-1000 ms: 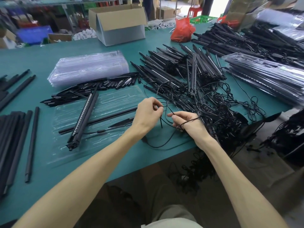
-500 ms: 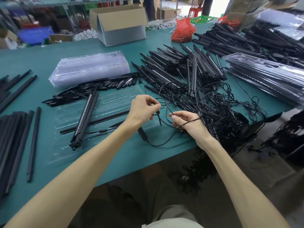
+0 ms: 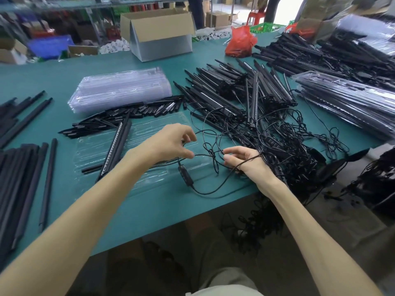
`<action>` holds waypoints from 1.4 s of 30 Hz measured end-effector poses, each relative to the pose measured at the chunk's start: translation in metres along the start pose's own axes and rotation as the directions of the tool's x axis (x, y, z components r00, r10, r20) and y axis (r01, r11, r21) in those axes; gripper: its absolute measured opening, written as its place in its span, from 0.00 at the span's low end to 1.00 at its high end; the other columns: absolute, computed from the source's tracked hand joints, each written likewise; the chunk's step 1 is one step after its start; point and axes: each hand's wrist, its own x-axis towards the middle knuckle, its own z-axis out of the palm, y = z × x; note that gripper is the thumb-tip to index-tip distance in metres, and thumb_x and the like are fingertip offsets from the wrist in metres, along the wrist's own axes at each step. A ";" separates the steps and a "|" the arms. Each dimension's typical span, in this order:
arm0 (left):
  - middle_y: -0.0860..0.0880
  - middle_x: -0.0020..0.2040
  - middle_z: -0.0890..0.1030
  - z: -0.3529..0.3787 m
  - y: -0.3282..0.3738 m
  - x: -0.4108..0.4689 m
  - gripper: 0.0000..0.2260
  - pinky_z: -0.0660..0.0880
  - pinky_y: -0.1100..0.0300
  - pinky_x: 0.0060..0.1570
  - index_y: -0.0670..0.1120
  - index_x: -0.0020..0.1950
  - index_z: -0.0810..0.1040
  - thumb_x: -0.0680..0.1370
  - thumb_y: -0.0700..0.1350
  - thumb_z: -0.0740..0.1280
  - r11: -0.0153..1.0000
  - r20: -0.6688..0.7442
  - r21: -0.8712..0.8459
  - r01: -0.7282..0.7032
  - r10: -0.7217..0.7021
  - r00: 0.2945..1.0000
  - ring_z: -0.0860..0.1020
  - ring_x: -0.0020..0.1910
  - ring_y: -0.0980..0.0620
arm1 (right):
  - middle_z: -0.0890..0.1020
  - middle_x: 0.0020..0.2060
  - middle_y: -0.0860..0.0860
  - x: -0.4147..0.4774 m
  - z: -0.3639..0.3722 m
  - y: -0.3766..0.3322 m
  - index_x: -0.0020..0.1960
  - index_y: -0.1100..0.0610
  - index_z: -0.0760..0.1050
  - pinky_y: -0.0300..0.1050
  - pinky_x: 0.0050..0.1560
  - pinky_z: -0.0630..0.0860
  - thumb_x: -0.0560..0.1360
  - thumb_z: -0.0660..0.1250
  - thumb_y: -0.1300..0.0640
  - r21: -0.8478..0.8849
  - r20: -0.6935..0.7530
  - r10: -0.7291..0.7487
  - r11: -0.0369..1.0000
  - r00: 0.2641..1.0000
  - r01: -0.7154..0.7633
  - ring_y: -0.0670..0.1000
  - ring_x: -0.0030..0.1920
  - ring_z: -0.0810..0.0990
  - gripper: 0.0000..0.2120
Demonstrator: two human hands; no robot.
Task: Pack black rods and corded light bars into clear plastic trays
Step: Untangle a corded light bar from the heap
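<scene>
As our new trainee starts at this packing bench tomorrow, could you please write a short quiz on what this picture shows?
1. True or false: the left hand pinches a black cord.
2. How many hands touch that cord? A none; B one; C both.
3. Name the long item with a pale strip that lies in the open clear tray.

Key: 1 true. 2 C, as the cord also loops across the right hand. 3 a light bar.
</scene>
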 end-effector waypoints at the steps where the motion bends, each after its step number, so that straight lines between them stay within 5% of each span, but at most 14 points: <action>1: 0.52 0.54 0.80 -0.002 -0.004 -0.004 0.18 0.67 0.72 0.40 0.49 0.59 0.82 0.72 0.51 0.78 0.999 0.029 0.038 -0.016 0.015 0.999 0.74 0.42 0.65 | 0.87 0.44 0.52 0.000 0.000 0.000 0.55 0.52 0.82 0.33 0.38 0.76 0.77 0.72 0.56 0.000 0.000 0.001 1.000 1.000 -0.001 0.56 0.52 0.85 0.07; 5: 0.53 0.50 0.78 0.002 -0.014 -0.016 0.13 0.70 0.67 0.39 0.53 0.55 0.84 0.72 0.52 0.78 0.995 0.167 0.097 -0.038 0.021 0.986 0.74 0.41 0.63 | 0.87 0.43 0.51 0.001 0.001 0.000 0.54 0.51 0.82 0.33 0.37 0.75 0.77 0.72 0.56 -0.011 0.001 0.005 1.000 1.000 -0.005 0.55 0.51 0.85 0.06; 9: 0.51 0.44 0.80 0.012 -0.017 -0.017 0.03 0.73 0.63 0.40 0.51 0.47 0.86 0.74 0.45 0.77 0.998 0.101 0.049 -0.040 0.035 0.994 0.76 0.40 0.55 | 0.87 0.43 0.49 0.000 0.002 -0.001 0.54 0.50 0.82 0.33 0.38 0.75 0.78 0.71 0.56 -0.027 0.009 0.016 1.000 1.000 -0.015 0.52 0.51 0.86 0.06; 15: 0.53 0.43 0.79 0.009 -0.028 -0.005 0.13 0.69 0.65 0.38 0.48 0.49 0.78 0.79 0.57 0.69 0.987 -0.117 -0.096 0.131 -0.142 0.983 0.76 0.39 0.59 | 0.86 0.44 0.51 -0.003 0.002 -0.002 0.55 0.52 0.82 0.33 0.37 0.75 0.78 0.71 0.57 -0.017 0.009 0.022 1.000 1.000 -0.022 0.52 0.50 0.86 0.06; 18: 0.53 0.36 0.83 0.010 -0.032 -0.003 0.12 0.73 0.60 0.39 0.46 0.48 0.81 0.80 0.54 0.69 0.973 -0.003 -0.094 0.211 -0.212 0.977 0.80 0.33 0.57 | 0.86 0.44 0.50 -0.003 0.002 -0.002 0.55 0.52 0.82 0.34 0.38 0.75 0.78 0.71 0.58 -0.019 0.016 0.025 1.000 1.000 -0.025 0.49 0.49 0.85 0.07; 21: 0.53 0.32 0.82 0.014 -0.026 -0.001 0.05 0.72 0.65 0.35 0.43 0.48 0.84 0.79 0.44 0.71 0.971 0.033 -0.168 0.170 -0.167 0.985 0.79 0.27 0.56 | 0.86 0.43 0.50 -0.003 0.001 -0.003 0.56 0.52 0.81 0.34 0.38 0.75 0.78 0.71 0.58 -0.021 0.022 0.025 0.999 0.999 -0.024 0.48 0.48 0.85 0.07; 26: 0.57 0.34 0.79 -0.002 -0.001 0.011 0.06 0.67 0.76 0.29 0.46 0.52 0.85 0.81 0.41 0.68 0.952 -0.260 -0.305 -0.025 -0.058 0.964 0.73 0.26 0.66 | 0.81 0.38 0.54 -0.002 0.004 -0.002 0.58 0.59 0.80 0.33 0.33 0.72 0.77 0.72 0.62 -0.075 0.052 0.019 0.997 0.998 -0.015 0.43 0.34 0.77 0.11; 33: 0.50 0.42 0.83 -0.021 0.025 0.030 0.06 0.74 0.60 0.43 0.46 0.52 0.86 0.80 0.46 0.70 0.985 -0.293 -0.120 -0.126 0.087 0.952 0.75 0.37 0.56 | 0.81 0.36 0.49 -0.001 0.002 -0.004 0.61 0.62 0.79 0.32 0.33 0.72 0.75 0.73 0.65 -0.046 0.057 0.022 0.999 0.998 -0.020 0.40 0.31 0.77 0.15; 38: 0.50 0.48 0.81 -0.022 0.014 0.031 0.07 0.75 0.64 0.49 0.45 0.55 0.85 0.80 0.43 0.69 0.964 -0.641 -0.216 -0.156 -0.020 0.767 0.76 0.43 0.58 | 0.81 0.44 0.50 -0.003 -0.003 -0.002 0.63 0.54 0.78 0.36 0.48 0.78 0.72 0.76 0.66 -0.012 0.081 0.021 1.000 0.997 -0.020 0.46 0.44 0.79 0.22; 42: 0.48 0.53 0.80 -0.029 -0.002 0.036 0.08 0.73 0.64 0.49 0.46 0.56 0.84 0.81 0.47 0.67 0.951 -0.711 -0.304 -0.064 -0.182 0.680 0.77 0.49 0.53 | 0.80 0.44 0.51 -0.004 -0.003 -0.003 0.66 0.50 0.76 0.37 0.50 0.77 0.72 0.76 0.67 0.006 0.075 -0.019 1.000 0.997 0.018 0.45 0.44 0.78 0.26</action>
